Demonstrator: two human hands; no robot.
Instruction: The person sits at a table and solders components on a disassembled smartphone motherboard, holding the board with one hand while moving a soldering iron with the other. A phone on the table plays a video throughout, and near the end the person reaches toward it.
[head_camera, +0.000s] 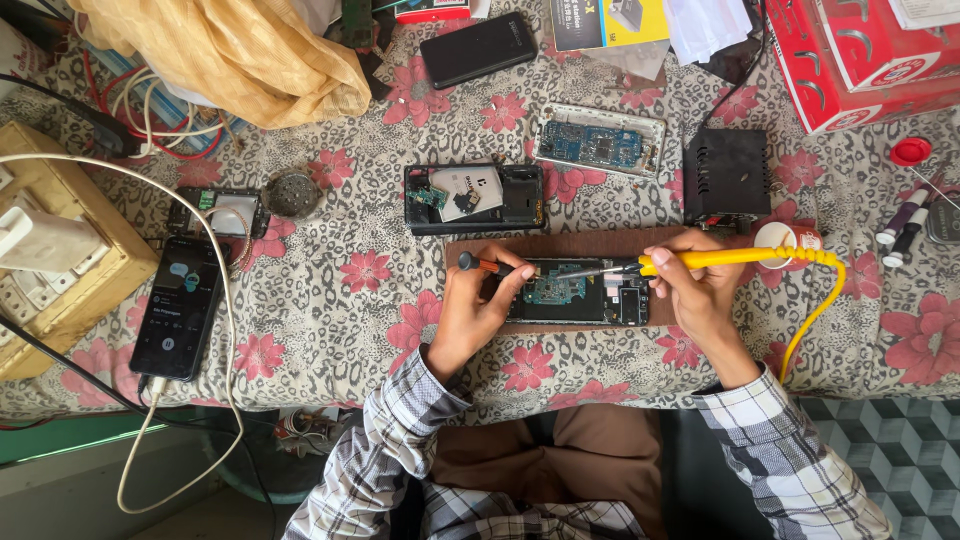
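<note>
Your opened phone (575, 292), a dark flat rectangle w/ a blue-green circuit board showing, lies on a brown wooden board (560, 248) over the floral, leopard-print cloth (330, 310). Your right hand (700, 290) is closed round the smooth yellow handle of a soldering iron (700, 260), its thin metal tip over the phone's middle. Your left hand (480, 305) is pinched on a small red-and-black tool (485, 265), fingers curled at the phone's left edge. Another gutted phone (475, 198) sits just behind the board.

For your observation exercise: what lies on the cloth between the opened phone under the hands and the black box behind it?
In the head view, only brown board and patterned cloth separate opened phone from black box.
</note>
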